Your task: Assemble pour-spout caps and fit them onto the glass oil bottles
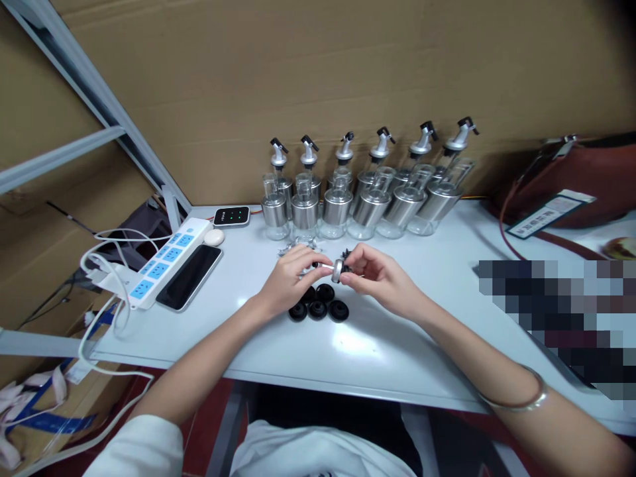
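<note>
while both hands meet above the white table (422,358), the step in hand looks like putting together a silver pourer (337,270), though blur hides how far its parts are joined. it is held in the air between the hands, lying roughly sideways with the collar toward the right: the left hand (288,278) pinches the narrow spout end with fingers drawn close, and the right hand (380,281) has thumb and fingers narrowed on the collar side, with something black by the fingertips whose shape i cannot make out. as i judge it, the next move calls for a steady left grip while the right lines the pieces up squarely before any pressing. 5 black discs (338,311) lie just below the hands, and loose silver parts (298,246) lie behind the left. 6 fitted pourers (309,158) top the back bottles (287,191); the 6 front bottles (304,211) have none. i see no wording on them. the tag (551,213) on the brown bag (603,182) has print too small to read, as are the white marks on the small device (231,216) with green lights; no brand shows on the dark phone (189,277)
</note>
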The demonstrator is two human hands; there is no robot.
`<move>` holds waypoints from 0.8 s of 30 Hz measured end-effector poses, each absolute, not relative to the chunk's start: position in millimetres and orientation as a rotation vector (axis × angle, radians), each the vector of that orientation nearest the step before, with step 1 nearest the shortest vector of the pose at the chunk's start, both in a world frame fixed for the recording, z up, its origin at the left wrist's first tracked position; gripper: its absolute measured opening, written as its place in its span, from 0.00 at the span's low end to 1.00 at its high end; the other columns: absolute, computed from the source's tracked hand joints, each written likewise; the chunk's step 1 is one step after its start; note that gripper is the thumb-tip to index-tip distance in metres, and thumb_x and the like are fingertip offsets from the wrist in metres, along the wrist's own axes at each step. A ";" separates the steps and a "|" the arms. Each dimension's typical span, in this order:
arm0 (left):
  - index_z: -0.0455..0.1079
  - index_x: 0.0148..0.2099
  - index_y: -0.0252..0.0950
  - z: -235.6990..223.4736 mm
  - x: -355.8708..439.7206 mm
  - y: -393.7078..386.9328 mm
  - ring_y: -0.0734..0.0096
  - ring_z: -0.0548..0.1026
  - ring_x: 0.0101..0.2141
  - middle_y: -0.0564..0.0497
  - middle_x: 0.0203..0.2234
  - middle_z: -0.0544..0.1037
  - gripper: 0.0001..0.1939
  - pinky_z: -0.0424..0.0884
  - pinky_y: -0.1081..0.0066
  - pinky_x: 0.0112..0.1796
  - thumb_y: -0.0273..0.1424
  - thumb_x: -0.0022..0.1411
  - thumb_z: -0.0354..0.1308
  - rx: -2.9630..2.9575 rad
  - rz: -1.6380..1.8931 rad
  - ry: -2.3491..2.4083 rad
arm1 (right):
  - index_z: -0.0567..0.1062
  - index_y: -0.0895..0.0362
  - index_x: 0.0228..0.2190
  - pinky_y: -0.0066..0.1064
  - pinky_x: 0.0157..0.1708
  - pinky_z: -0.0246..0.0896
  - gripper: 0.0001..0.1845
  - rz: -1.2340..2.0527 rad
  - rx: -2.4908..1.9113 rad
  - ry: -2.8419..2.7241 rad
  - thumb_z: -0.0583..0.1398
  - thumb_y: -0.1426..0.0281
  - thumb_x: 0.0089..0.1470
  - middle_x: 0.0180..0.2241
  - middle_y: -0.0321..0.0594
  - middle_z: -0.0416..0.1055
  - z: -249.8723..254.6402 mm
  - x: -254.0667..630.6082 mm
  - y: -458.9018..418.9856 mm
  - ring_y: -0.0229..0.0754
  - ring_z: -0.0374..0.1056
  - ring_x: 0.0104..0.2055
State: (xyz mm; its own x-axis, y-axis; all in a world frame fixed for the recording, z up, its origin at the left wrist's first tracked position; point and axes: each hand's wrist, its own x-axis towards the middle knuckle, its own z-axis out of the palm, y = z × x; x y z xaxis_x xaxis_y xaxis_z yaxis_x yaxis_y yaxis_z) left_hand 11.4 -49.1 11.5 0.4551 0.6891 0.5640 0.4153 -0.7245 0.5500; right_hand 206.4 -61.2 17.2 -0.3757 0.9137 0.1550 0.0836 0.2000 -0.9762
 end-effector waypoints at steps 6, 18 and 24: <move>0.70 0.35 0.36 23.1 1.3 -40.6 0.71 0.70 0.30 0.52 0.25 0.75 0.22 0.58 0.67 0.37 0.41 0.70 0.41 2.631 0.782 0.883 | 0.59 0.54 0.22 0.25 0.20 0.47 0.13 1.075 -0.970 -1.752 0.61 0.67 0.46 0.19 0.28 0.55 18.0 203.1 -66.7 0.32 0.49 0.21; 0.63 0.22 0.36 28.3 -4.9 -35.9 0.69 0.62 0.28 0.53 0.19 0.69 0.28 0.61 0.62 0.42 0.49 0.65 0.42 2.237 0.654 0.882 | 0.63 0.54 0.23 0.26 0.22 0.53 0.11 -0.115 -0.556 -2.278 0.55 0.78 0.54 0.21 0.36 0.66 24.7 204.0 -71.5 0.35 0.58 0.23; 0.54 0.16 0.37 27.1 -6.1 -32.8 0.71 0.58 0.24 0.54 0.13 0.59 0.28 0.62 0.66 0.32 0.49 0.60 0.48 1.959 0.617 0.820 | 0.65 0.54 0.24 0.29 0.23 0.53 0.12 -0.457 -0.422 -2.385 0.55 0.80 0.55 0.24 0.36 0.67 27.6 207.3 -73.6 0.36 0.59 0.25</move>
State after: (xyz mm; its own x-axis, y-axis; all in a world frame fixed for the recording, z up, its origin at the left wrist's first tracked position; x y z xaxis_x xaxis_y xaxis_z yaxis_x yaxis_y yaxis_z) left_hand -6.1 -32.8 27.1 0.6559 0.7485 0.0976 0.3013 -0.3782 0.8753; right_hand 207.3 -73.6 27.6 -0.7273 0.1783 0.6627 0.4108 0.8867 0.2122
